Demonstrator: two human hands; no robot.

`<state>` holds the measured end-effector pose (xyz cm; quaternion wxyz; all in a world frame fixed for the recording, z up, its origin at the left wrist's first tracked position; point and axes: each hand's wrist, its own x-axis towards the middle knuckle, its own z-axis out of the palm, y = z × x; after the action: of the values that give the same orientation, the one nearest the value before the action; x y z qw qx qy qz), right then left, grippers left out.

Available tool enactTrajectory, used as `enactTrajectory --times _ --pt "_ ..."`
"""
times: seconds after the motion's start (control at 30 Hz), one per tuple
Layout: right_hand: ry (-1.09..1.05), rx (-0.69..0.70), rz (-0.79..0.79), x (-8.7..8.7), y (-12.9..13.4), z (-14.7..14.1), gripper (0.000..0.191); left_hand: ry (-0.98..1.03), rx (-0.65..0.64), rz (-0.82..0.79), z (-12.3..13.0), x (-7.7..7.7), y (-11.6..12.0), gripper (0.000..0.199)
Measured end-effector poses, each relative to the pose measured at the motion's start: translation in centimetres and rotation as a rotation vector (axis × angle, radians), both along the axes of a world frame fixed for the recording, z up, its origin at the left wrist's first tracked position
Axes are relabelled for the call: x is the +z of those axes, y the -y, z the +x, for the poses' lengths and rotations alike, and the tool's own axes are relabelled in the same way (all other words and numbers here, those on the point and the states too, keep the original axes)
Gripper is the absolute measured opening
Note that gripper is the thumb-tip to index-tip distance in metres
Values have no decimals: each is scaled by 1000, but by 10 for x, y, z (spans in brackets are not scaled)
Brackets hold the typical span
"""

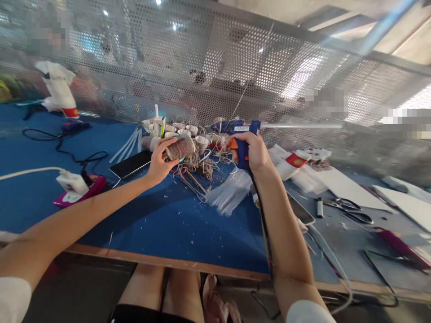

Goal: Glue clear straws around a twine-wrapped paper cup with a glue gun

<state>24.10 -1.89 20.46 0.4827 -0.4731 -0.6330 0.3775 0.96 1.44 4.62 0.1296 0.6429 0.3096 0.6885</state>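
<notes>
"Start close in. What lies nearest?"

"The near edge of the blue counter (161, 224), with bare surface behind it. Past that, a fan of clear sticks (229, 193) lies below and between the hands, rather nearer the right one."

"And the hands?"

"The left hand (160, 163) pinches a twine-wrapped roll (180, 149), thumb underneath, fingers over the top. It seems to be raised off the counter."

"Which way does the roll lie?"

"Its long axis looks to run roughly side to side, a little tilted. I can't make out the ends well."

"What does the right hand have?"

"The right hand (257, 150) is wrapped round the grip of a blue glue gun (241, 128), fingers by the orange trigger. Whether the trigger is squeezed, I cannot tell."

"So how do the two line up?"

"The gun's long axis runs side to side too, nozzle to the left, a clear rod (299, 126) sticking out of its back to the right. The roll is off to the nozzle's left and somewhat lower, well apart from it."

"Anything beyond?"

"Tangled twine (202, 168) under that gap, small cups (191, 130) behind, then the perforated metal screen (202, 58)."
</notes>
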Motion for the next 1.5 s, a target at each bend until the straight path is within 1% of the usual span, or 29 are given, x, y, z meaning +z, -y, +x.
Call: enactTrajectory --times 0.1,0.3,0.53,0.73,1.1,1.27,1.5 --pt "21 62 -55 -4 -1 -3 28 -13 -15 5 0 -2 -2 62" --pt "89 86 -81 -10 2 -13 27 -23 -21 2 0 -3 -2 60" --pt "139 46 -115 -9 7 -18 31 -31 -38 7 0 -3 -1 59" --pt "108 30 -125 -9 7 -18 28 -25 -27 14 0 -2 0 59" --pt "187 18 -154 -7 8 -18 31 -41 -21 21 -1 -2 -2 59" --pt "207 11 -169 -6 7 -17 30 8 -41 -7 0 0 -1 54" --pt "214 5 -173 -6 7 -16 28 48 -44 -50 1 2 0 57"
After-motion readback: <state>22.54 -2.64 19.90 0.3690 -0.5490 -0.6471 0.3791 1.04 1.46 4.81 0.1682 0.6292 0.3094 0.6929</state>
